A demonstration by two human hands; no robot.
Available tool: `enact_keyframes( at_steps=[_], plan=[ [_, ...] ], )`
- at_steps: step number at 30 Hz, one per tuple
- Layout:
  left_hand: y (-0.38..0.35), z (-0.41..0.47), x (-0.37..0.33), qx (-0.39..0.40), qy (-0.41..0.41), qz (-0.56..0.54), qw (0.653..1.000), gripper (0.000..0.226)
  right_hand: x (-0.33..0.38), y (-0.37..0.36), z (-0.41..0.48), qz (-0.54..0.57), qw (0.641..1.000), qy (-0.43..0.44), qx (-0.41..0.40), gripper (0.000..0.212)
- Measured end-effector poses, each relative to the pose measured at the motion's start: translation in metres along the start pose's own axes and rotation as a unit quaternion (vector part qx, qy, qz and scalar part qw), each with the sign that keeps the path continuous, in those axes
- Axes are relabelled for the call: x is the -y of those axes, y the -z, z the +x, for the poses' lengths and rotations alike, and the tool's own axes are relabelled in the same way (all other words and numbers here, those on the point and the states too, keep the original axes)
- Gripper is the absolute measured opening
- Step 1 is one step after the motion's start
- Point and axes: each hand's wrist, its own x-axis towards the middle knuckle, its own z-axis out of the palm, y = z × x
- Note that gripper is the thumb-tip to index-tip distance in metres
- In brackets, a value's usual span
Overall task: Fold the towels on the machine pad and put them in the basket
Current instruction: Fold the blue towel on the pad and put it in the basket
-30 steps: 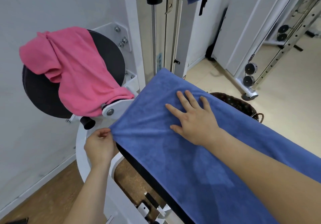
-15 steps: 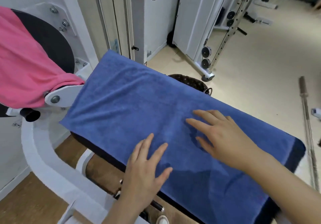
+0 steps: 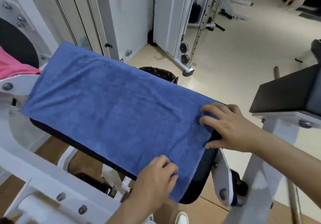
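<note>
Both hands are gripping the right end of the blue towel (image 3: 112,105) on the machine pad (image 3: 199,176).

Head view: the blue towel is lying spread flat along the machine pad. The left hand (image 3: 156,176) is curling its fingers round the towel's near edge by the pad's near right corner. The right hand (image 3: 229,128) is pinching the far right corner, thumb under the cloth. The basket (image 3: 159,73) is sitting just beyond the pad's far edge, partly hidden. A pink towel (image 3: 15,65) is hanging past the pad's left end.
</note>
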Motion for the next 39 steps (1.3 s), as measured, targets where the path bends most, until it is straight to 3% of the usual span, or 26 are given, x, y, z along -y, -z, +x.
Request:
enact_keyframes(
  at_steps=[4,9,12,15,18,22,24,30,32,34,36,39],
  plan=[
    [-0.028,-0.003,-0.027,0.029,0.059,0.033,0.997,0.030,-0.017,0.002,0.003,-0.017,0.998,0.061,-0.001,0.056],
    [-0.033,-0.004,-0.054,0.038,0.085,0.130,0.987,0.034,-0.031,0.001,0.011,0.004,0.991,0.114,-0.067,0.027],
    [-0.035,-0.003,-0.066,0.036,0.111,0.154,0.981,0.035,-0.038,-0.002,0.015,0.033,0.986,0.148,-0.075,0.029],
    [-0.030,0.000,-0.070,0.042,0.143,0.107,0.983,0.033,-0.040,0.000,0.019,0.011,0.990,0.126,-0.060,0.033],
    [-0.024,0.000,-0.065,0.043,0.249,0.026,0.967,0.015,-0.040,0.006,0.020,-0.014,0.993,0.100,-0.055,0.023],
    [-0.024,-0.006,-0.062,0.101,0.257,-0.087,0.957,0.023,-0.040,0.027,0.018,-0.051,0.996,0.064,0.037,0.019],
    [-0.017,-0.005,-0.061,0.093,0.268,-0.162,0.945,0.026,-0.039,0.040,0.021,-0.019,0.996,0.040,0.072,0.019],
    [0.021,-0.015,-0.042,0.004,0.268,-0.357,0.895,0.007,-0.021,0.077,0.050,0.031,0.998,0.000,0.055,0.012],
    [0.038,-0.021,-0.029,-0.030,0.264,-0.402,0.876,0.014,-0.013,0.091,0.068,0.058,0.997,-0.002,0.045,0.009],
    [0.059,-0.026,-0.010,-0.061,0.274,-0.424,0.861,0.016,-0.007,0.107,0.092,0.097,0.994,-0.009,0.040,0.009],
    [0.082,-0.031,0.016,-0.091,0.288,-0.428,0.852,0.002,0.001,0.118,0.122,0.137,0.990,-0.024,0.036,0.015],
    [0.118,-0.034,0.062,-0.143,0.292,-0.425,0.845,0.012,0.019,0.133,0.167,0.196,0.979,-0.047,0.005,0.017]
  ],
)
